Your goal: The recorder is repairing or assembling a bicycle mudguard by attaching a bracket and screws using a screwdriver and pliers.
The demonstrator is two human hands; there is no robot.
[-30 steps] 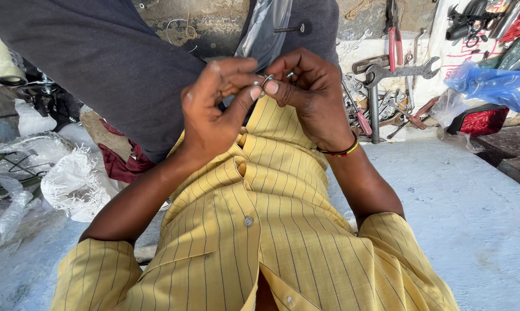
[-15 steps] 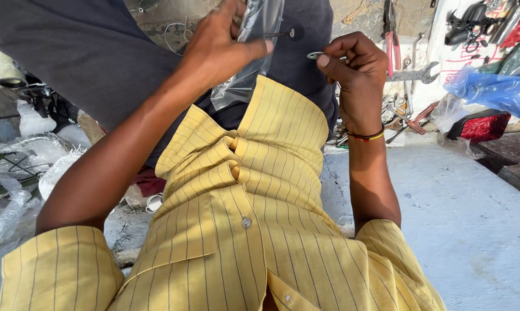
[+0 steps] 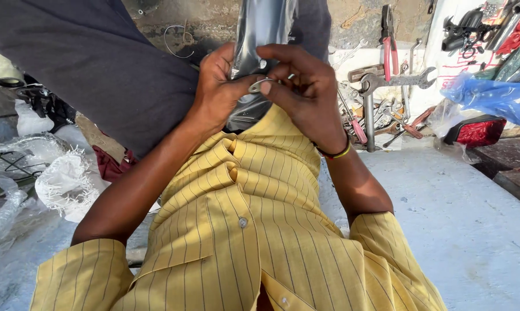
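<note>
Both my hands meet in front of my chest, above my yellow striped shirt (image 3: 254,230). My left hand (image 3: 217,95) and my right hand (image 3: 306,92) together pinch a small silver metal clip (image 3: 259,85) between thumbs and fingertips. The clip lies against a shiny dark panel wrapped in clear plastic (image 3: 260,40) that stands upright between my knees. My right wrist wears a thin dark and yellow band (image 3: 336,153). The lower part of the panel is hidden behind my hands.
Dark trouser legs (image 3: 99,75) frame the panel. At the back right lie a large spanner (image 3: 395,80), red-handled pliers (image 3: 388,40) and several loose tools. A blue plastic bag (image 3: 490,95) and a red lamp (image 3: 476,131) sit right. Crumpled clear plastic (image 3: 64,181) lies left on the concrete floor.
My hands, spread apart half a second ago with the left up on the panel, have come back together at the panel. The right hand's metal clip is now pinched by both.
</note>
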